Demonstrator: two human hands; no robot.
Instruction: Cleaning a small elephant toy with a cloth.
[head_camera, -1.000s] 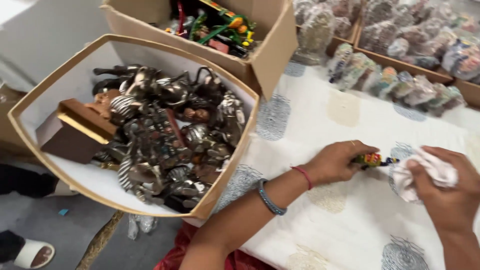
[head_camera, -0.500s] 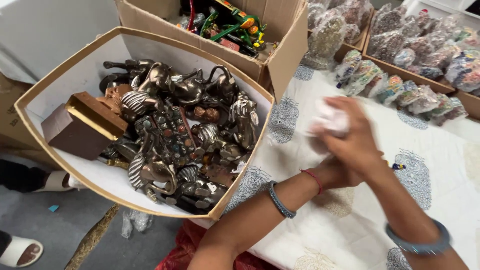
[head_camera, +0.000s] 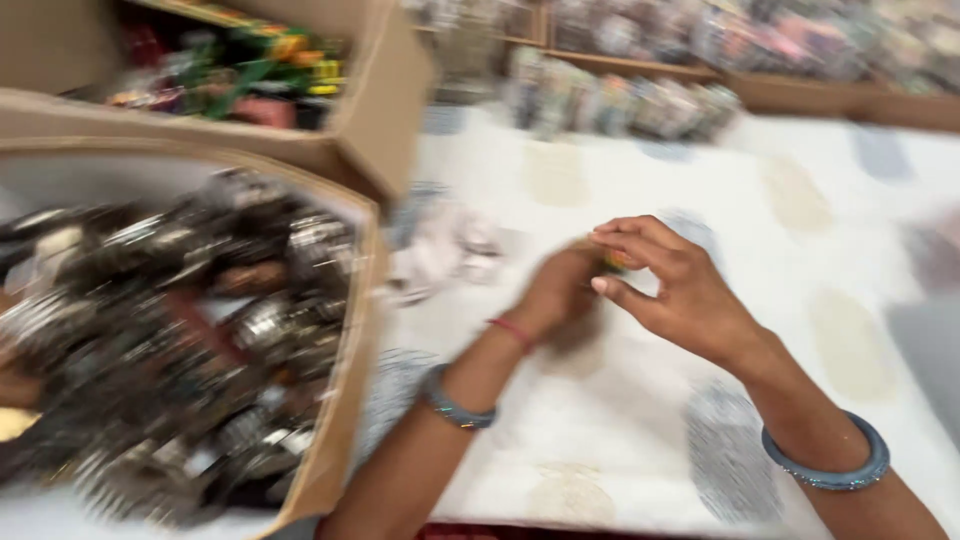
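Head-worn view, steeply down (close) over the table (head_camera: 600, 470).

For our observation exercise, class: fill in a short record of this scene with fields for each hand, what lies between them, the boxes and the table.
left hand: fingers curled at a small colourful object
right hand: fingertips pinched at the same object
small object: blurred, kind cannot be told
near box: cardboard, full of dark metallic figurines
far box: cardboard, holds colourful items
crumpled white wrapping: on the table, apart from the hands
table: pale patterned cloth
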